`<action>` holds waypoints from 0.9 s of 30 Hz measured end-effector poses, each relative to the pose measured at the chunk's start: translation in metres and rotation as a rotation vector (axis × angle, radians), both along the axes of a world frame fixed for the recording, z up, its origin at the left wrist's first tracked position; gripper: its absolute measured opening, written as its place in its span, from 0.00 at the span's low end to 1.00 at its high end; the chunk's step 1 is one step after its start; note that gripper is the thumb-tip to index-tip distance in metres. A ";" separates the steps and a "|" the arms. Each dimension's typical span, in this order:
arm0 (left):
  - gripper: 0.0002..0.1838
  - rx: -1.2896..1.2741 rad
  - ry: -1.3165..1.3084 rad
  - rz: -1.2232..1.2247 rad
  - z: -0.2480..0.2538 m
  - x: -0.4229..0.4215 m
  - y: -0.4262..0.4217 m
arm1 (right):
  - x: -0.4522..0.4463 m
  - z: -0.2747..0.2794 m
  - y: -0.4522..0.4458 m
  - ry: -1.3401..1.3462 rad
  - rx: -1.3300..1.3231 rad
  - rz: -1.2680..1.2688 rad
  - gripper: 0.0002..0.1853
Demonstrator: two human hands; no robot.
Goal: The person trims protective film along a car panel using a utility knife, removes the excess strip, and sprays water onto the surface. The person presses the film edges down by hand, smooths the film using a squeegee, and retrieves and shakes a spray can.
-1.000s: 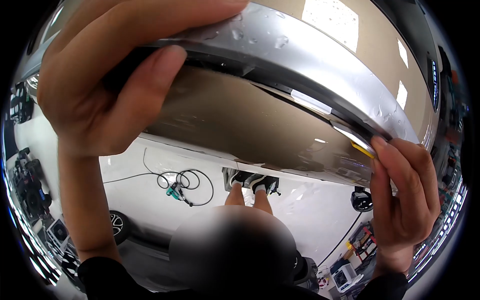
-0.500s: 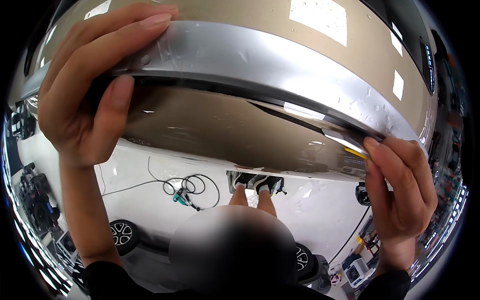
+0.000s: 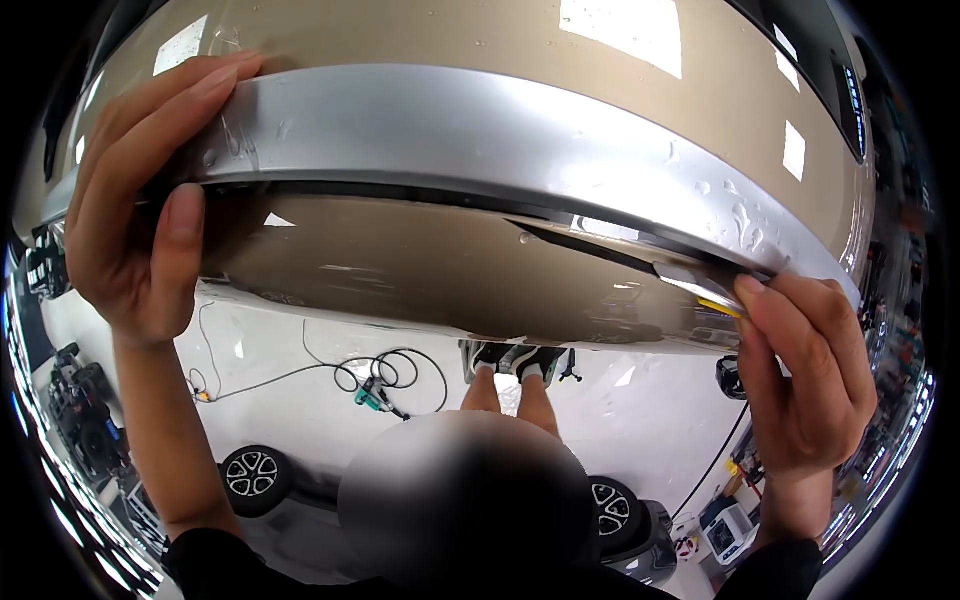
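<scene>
A curved silver trim strip [image 3: 400, 120] with water drops crosses the tan car body panel [image 3: 400, 265]. My left hand [image 3: 140, 220] is at its left end, fingertips on the upper edge and thumb apart below the strip. Clear wrinkled film [image 3: 238, 140] shows beside those fingers. At the right end, my right hand [image 3: 810, 370] has its thumb and fingers pressed together just under the trim. A thin yellow edge [image 3: 718, 307] and a bright sliver meet these fingertips; what they grip is too small to tell.
Below the panel, a green tool [image 3: 372, 396] with a coiled black cable lies on the white floor [image 3: 420, 325]. Another car's wheels [image 3: 255, 478] stand near the bottom. My feet [image 3: 515, 358] are under the panel edge. Equipment [image 3: 728, 530] stands at lower right.
My left hand has moved left and down along the silver trim, its thumb and fingers now farther from the strip's middle. My right hand stays pinched near the same spot. The view has shifted slightly.
</scene>
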State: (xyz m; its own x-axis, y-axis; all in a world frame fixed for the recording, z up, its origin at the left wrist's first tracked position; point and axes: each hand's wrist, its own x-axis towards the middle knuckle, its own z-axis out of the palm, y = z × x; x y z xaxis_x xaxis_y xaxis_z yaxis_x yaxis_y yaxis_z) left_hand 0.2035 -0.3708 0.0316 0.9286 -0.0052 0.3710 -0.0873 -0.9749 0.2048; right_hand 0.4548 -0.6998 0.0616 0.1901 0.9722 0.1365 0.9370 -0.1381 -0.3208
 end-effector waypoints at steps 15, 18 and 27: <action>0.23 -0.026 -0.026 0.043 0.003 0.000 -0.008 | 0.022 -0.005 -0.027 -0.048 0.099 0.044 0.18; 0.25 -0.034 0.038 0.083 0.002 -0.008 -0.005 | 0.025 -0.006 -0.033 -0.048 0.101 0.031 0.18; 0.27 0.039 0.074 0.131 0.009 -0.009 -0.011 | 0.038 -0.005 -0.054 -0.064 0.101 0.012 0.19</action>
State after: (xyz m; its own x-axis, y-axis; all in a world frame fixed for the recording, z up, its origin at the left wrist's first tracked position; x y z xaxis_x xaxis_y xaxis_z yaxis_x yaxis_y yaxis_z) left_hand 0.1947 -0.3814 0.0401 0.9470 0.1046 0.3036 0.0551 -0.9844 0.1674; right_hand 0.4923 -0.7533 0.0561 0.1663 0.9551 0.2451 0.9575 -0.0970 -0.2715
